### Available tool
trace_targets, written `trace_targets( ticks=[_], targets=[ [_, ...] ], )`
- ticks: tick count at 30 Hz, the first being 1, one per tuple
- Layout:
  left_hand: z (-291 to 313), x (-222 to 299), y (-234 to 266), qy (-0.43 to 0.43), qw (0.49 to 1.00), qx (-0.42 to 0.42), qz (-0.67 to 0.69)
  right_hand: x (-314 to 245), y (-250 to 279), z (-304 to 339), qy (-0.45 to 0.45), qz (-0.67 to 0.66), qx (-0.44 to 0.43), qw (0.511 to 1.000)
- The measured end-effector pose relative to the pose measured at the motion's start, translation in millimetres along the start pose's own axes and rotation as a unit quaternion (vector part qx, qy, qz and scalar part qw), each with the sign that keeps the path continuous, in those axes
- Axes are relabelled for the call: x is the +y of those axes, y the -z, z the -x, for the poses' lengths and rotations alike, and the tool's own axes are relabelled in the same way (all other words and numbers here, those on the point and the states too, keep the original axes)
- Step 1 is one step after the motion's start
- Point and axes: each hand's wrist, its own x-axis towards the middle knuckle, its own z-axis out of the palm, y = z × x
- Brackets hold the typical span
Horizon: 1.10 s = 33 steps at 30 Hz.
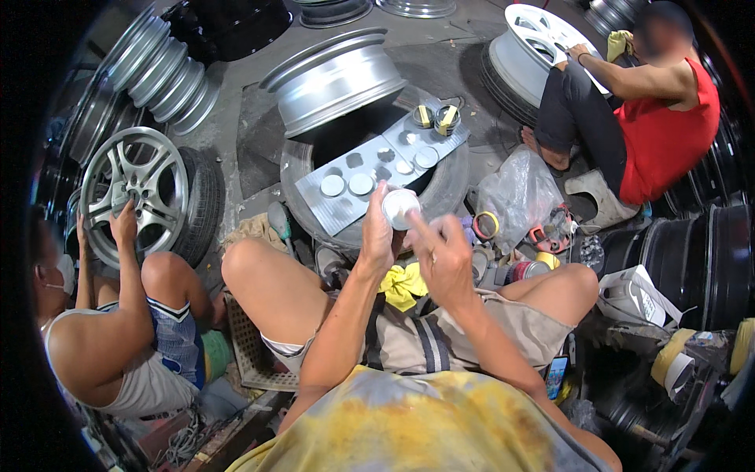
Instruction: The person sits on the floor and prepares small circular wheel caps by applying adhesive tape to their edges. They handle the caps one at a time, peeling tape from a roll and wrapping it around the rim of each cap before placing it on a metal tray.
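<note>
My left hand (pixel 377 232) is closed round a small round cap (pixel 399 206) with a pale, whitish face, held up in front of my lap. My right hand (pixel 448 259) is beside it, its fingers smeared by motion, with one finger reaching onto or just over the cap's face. Beyond my hands a grey corrugated board (pixel 338 216) lies across a tyre (pixel 295 161). Similar round caps (pixel 333 186) rest on the board among dark round marks. Toward its far right end stand two round dark pieces with yellow tape (pixel 447 119).
A silver wheel rim (pixel 338 94) leans on the tyre's far side. At left, a person holds a spoked wheel (pixel 134 197); at right, another works on a white wheel (pixel 543 47). A yellow cloth (pixel 403 285), a clear plastic bag (pixel 515 189) and tape rolls (pixel 486 226) lie nearby.
</note>
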Motion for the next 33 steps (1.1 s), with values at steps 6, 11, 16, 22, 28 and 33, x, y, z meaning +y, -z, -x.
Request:
trace_targets(
  ticks=[6, 11, 16, 22, 28, 33],
  targets=[
    [8, -7, -5, 0.056, 0.998, 0.034, 0.016, 16, 2, -19, 0.009, 0.033, -0.002, 0.999],
    [-1, -1, 3, 0.031, 0.998, -0.039, 0.049, -8, 0, -6, 0.087, -0.014, -0.047, 0.995],
    [4, -9, 10, 0.092, 0.979, -0.105, 0.147, 15, 11, -3, 0.082, 0.029, -0.046, 0.995],
    [3, -4, 6, 0.095, 0.985, -0.040, 0.139, 16, 19, 10, 0.124, 0.048, -0.057, 0.990],
    [4, -6, 8, 0.123, 0.976, -0.051, 0.171, 2, 11, -3, 0.122, 0.003, -0.051, 0.991],
    [6, -8, -4, 0.135, 0.980, -0.010, 0.143, 3, 14, 2, 0.106, -0.003, -0.032, 0.994]
  ],
)
